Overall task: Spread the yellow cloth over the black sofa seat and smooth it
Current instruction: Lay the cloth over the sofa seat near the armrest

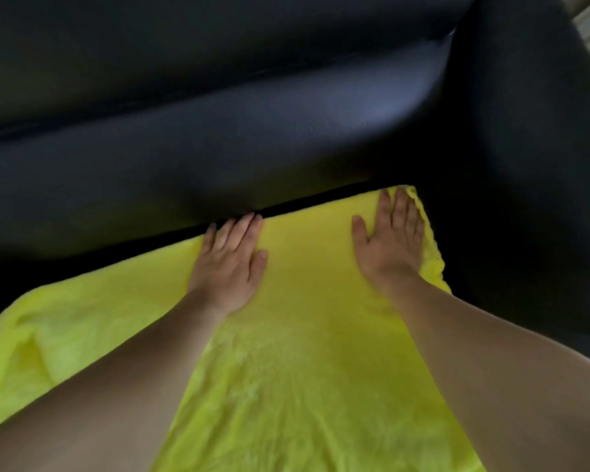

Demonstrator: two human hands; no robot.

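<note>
Watching the head view, I saw the yellow cloth (304, 335) lying across the black sofa seat (470, 301), its far edge running right along the gap under the backrest (218, 148). Both hands were flat on it, palms down with straight fingers, gripping nothing. The left hand (230, 264) pressed near the far edge, fingertips reaching the gap. The right hand (392, 240) sat at the far right corner, just beside the armrest (525, 131). The cloth's left side looked rumpled and folded.
</note>
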